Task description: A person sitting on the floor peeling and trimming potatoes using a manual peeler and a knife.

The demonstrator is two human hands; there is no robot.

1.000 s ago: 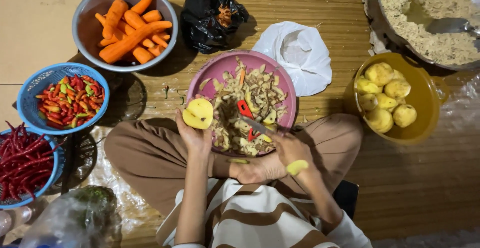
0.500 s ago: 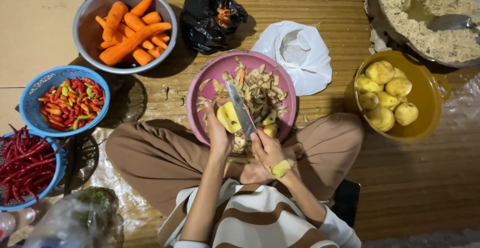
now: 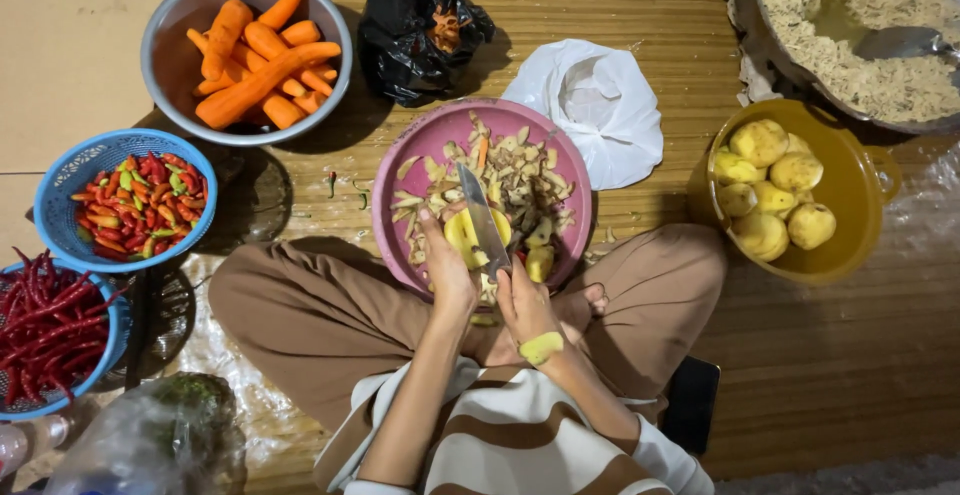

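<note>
My left hand (image 3: 447, 273) holds a yellow peeled potato (image 3: 466, 231) over the pink bowl (image 3: 420, 140), which is full of vegetable peelings. My right hand (image 3: 526, 307) grips a knife (image 3: 483, 217) whose blade lies across the potato, pointing away from me. A piece of yellow peel (image 3: 541, 347) sticks to my right wrist. I sit cross-legged on the wooden floor with the pink bowl right in front of my knees.
A yellow pot (image 3: 858, 207) of peeled potatoes stands right. A grey bowl (image 3: 165, 30) of carrots is far left, two blue baskets (image 3: 60, 193) of chillies at left, black bag (image 3: 418, 20) and white bag (image 3: 600, 105) beyond, a big rice pot (image 3: 780, 55) top right.
My left hand brought the potato from the bowl's left rim to its middle. My right hand turned the knife so the blade now rests on the potato.
</note>
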